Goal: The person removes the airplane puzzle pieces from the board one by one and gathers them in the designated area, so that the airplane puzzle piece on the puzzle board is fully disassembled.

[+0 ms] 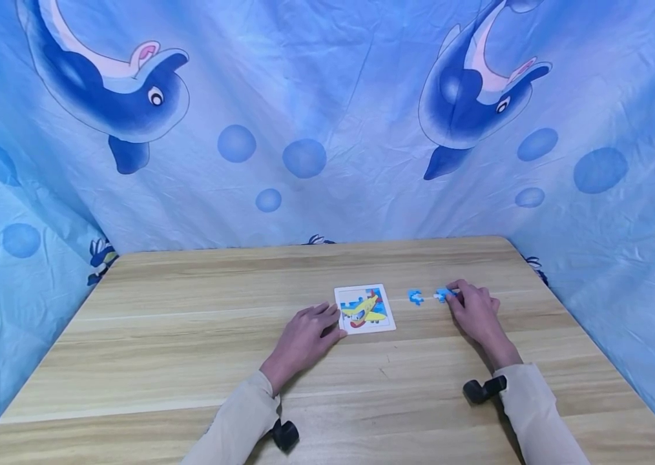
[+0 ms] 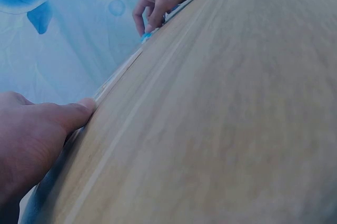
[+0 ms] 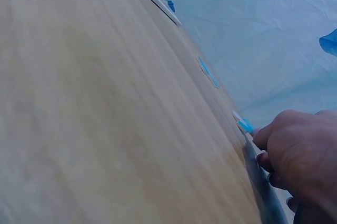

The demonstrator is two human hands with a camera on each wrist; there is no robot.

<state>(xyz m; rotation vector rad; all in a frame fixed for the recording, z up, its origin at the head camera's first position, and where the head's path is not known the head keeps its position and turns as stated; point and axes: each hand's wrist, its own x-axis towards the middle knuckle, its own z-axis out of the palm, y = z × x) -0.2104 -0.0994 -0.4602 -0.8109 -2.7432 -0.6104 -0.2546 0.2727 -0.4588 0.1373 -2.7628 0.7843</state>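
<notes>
A square white-framed jigsaw puzzle point(image 1: 365, 330) with a yellow airplane picture lies on the table. My left hand point(image 1: 307, 339) rests at its left side, fingers touching the left edge and thumb by the lower left corner. In the left wrist view the thumb point(image 2: 73, 114) is straight against the frame's edge. To the right of the puzzle, my right hand point(image 1: 477, 314) pinches a blue and white puzzle piece point(image 1: 440, 295) at the table surface. The right wrist view shows this piece point(image 3: 244, 124) at the fingertips. Another blue piece point(image 1: 415, 297) lies between puzzle and right hand.
The wooden table point(image 1: 188, 361) carries the puzzle and pieces. A blue curtain point(image 1: 327, 84) with dolphins and bubbles hangs behind the table and along its sides. A black wrist camera point(image 1: 285, 436) is on the left sleeve, another camera point(image 1: 483, 389) on the right.
</notes>
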